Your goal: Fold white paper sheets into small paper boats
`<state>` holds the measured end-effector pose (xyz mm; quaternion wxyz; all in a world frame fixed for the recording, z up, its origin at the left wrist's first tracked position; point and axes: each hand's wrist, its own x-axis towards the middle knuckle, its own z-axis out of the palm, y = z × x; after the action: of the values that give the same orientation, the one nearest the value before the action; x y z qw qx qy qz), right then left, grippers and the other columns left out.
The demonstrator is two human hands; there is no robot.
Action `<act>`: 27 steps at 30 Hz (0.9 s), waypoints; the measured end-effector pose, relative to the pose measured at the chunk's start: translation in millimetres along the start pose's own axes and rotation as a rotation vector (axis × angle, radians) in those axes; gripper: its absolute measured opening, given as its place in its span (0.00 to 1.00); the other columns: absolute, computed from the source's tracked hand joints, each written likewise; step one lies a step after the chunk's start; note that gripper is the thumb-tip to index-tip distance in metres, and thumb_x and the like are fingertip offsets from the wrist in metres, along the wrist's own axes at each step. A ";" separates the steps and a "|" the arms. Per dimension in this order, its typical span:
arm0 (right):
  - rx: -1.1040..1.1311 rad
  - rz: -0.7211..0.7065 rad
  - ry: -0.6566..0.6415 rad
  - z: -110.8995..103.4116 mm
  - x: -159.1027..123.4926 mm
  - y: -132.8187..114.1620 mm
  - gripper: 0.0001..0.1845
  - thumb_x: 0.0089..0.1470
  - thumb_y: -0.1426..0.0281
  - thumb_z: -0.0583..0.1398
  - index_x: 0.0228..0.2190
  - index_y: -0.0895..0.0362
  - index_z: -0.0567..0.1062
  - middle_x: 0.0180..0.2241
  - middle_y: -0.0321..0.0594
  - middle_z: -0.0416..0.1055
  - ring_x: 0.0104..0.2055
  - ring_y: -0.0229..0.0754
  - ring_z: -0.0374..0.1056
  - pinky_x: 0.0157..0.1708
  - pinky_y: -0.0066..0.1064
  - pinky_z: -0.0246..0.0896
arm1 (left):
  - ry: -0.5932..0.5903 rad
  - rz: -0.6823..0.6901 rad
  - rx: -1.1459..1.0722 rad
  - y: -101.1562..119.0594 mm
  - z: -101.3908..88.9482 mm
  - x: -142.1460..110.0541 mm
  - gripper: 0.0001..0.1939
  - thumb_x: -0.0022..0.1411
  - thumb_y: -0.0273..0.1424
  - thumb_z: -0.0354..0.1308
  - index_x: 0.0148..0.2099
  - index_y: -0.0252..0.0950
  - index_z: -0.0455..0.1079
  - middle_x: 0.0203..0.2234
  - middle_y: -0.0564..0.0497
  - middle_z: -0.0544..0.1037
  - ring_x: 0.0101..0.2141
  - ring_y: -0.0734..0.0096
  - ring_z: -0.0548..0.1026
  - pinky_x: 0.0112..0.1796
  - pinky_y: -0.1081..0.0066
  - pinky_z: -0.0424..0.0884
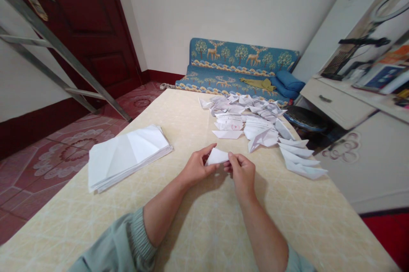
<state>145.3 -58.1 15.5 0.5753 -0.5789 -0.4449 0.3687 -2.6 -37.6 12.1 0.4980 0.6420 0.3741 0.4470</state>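
My left hand (198,166) and my right hand (242,174) both pinch a small folded piece of white paper (217,157) above the table, holding it between them. To the left lies a stack of creased white paper sheets (128,157). Beyond my hands spreads a loose heap of folded white paper shapes (246,120), some printed with text. Several pointed folded pieces (298,157) trail along the right side of the table, and the nearest sits a short way from my right hand.
The cream patterned table (204,229) has a far edge near a blue deer-print sofa cushion (239,65). A dark round stool (305,118) and a white drawer unit (335,103) stand right. A metal ladder (54,50) leans left before a red door (79,24).
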 end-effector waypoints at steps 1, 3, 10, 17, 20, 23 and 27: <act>-0.004 0.003 -0.001 0.0 0.1 0.4 0.18 0.49 0.58 0.59 0.18 0.58 0.70 0.16 0.36 0.68 0.16 0.35 0.62 0.15 0.25 0.51 | 0.011 0.006 -0.001 0.8 0.0 -0.1 0.37 0.49 0.31 0.62 0.61 0.30 0.56 0.36 0.46 0.74 0.32 0.70 0.71 0.34 0.73 0.66; -0.007 0.010 -0.003 -0.2 0.3 1.2 0.18 0.48 0.58 0.59 0.18 0.58 0.70 0.16 0.36 0.69 0.16 0.36 0.62 0.15 0.25 0.51 | 0.029 0.016 -0.019 2.1 0.0 0.0 0.38 0.49 0.30 0.62 0.61 0.33 0.55 0.35 0.48 0.73 0.30 0.73 0.70 0.31 0.75 0.65; 0.076 0.081 -0.096 0.7 -2.6 -1.1 0.18 0.47 0.57 0.60 0.17 0.58 0.70 0.14 0.35 0.67 0.14 0.33 0.60 0.13 0.23 0.48 | 0.183 0.000 -0.251 1.9 -4.4 4.2 0.33 0.47 0.31 0.64 0.56 0.34 0.63 0.41 0.46 0.72 0.33 0.73 0.71 0.34 0.75 0.66; 0.274 0.228 -0.287 1.7 -3.4 -0.3 0.17 0.45 0.57 0.61 0.22 0.60 0.72 0.17 0.36 0.68 0.16 0.32 0.62 0.15 0.22 0.53 | 0.228 -0.017 -0.426 9.3 -3.3 3.1 0.35 0.47 0.30 0.64 0.58 0.36 0.60 0.36 0.48 0.75 0.31 0.74 0.72 0.33 0.74 0.67; 0.308 0.254 -0.330 1.1 -3.2 0.6 0.17 0.46 0.58 0.61 0.22 0.61 0.72 0.18 0.36 0.68 0.17 0.33 0.63 0.17 0.23 0.56 | 0.212 -0.035 -0.441 11.0 -2.5 3.2 0.32 0.48 0.31 0.64 0.56 0.35 0.62 0.41 0.45 0.74 0.34 0.70 0.72 0.31 0.74 0.66; 0.300 0.263 -0.362 1.1 -4.0 0.4 0.17 0.46 0.58 0.61 0.23 0.61 0.72 0.18 0.36 0.69 0.17 0.33 0.63 0.17 0.22 0.56 | 0.183 -0.057 -0.437 10.4 -3.3 3.0 0.29 0.49 0.31 0.62 0.54 0.34 0.64 0.44 0.44 0.73 0.36 0.68 0.72 0.31 0.75 0.66; 0.253 0.240 -0.413 3.0 -6.3 -1.4 0.17 0.46 0.58 0.61 0.22 0.60 0.72 0.17 0.35 0.69 0.16 0.31 0.63 0.17 0.21 0.56 | 0.173 -0.072 -0.478 8.6 -3.4 2.3 0.26 0.49 0.28 0.59 0.53 0.35 0.64 0.43 0.45 0.74 0.37 0.68 0.73 0.34 0.72 0.68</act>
<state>140.2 -63.1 16.2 0.4924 -0.4635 -0.4312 0.5973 -4.7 -36.4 21.3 0.6174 0.4515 0.3217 0.5581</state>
